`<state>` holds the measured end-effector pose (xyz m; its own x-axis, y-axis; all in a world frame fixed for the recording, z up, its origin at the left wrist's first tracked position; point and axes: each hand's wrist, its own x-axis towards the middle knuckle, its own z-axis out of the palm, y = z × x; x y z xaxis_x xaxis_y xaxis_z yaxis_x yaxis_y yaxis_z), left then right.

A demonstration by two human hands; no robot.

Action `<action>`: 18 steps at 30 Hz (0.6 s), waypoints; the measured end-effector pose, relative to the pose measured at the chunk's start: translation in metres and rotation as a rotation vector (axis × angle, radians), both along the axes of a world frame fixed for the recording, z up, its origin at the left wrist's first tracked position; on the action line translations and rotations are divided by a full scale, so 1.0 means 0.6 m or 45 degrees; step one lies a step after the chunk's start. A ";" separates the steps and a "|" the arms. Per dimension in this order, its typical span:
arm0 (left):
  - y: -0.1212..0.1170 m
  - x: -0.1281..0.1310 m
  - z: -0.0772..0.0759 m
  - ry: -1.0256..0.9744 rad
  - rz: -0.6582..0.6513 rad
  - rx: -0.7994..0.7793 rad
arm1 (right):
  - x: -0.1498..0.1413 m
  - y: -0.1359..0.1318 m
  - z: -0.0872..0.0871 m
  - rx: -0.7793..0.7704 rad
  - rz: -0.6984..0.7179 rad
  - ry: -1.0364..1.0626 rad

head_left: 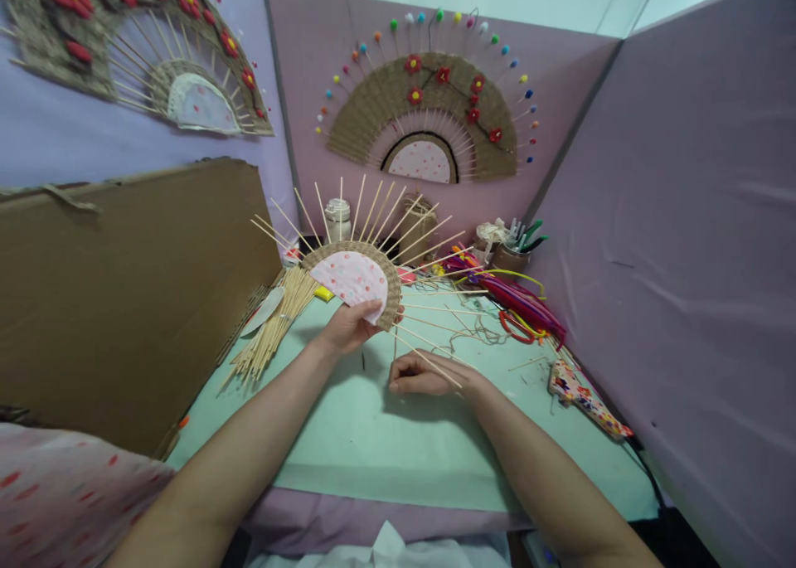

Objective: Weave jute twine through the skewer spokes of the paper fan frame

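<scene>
My left hand grips a half-round fan frame by its lower edge, thumb on the front. Its centre is pink dotted fabric, bordered by a woven twine band. Thin wooden sticks fan out from that band, bare along their outer lengths. Below and right of the frame, my right hand is closed, its fingers curled, low over the table. A thin strand of twine runs from the band down to these fingers. A few stick ends pass in front of my right hand.
A bundle of sticks lies left, beside a cardboard panel. Right are loose twine, red-handled scissors, a purple bundle and a floral-patterned glue gun. Behind stand a jar, a twine roll and a tool cup. Finished fans hang on the walls.
</scene>
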<state>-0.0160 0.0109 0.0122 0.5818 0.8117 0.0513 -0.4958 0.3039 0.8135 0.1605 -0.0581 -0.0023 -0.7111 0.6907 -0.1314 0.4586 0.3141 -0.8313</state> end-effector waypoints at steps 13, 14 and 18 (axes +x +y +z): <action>0.019 -0.021 0.012 -0.033 0.206 0.039 | 0.027 0.011 0.009 0.074 -0.147 0.062; 0.018 -0.020 0.012 -0.031 0.202 0.041 | 0.026 0.011 0.008 0.064 -0.137 0.062; 0.016 -0.014 0.009 -0.042 0.193 0.005 | 0.020 0.011 0.005 0.040 -0.113 0.048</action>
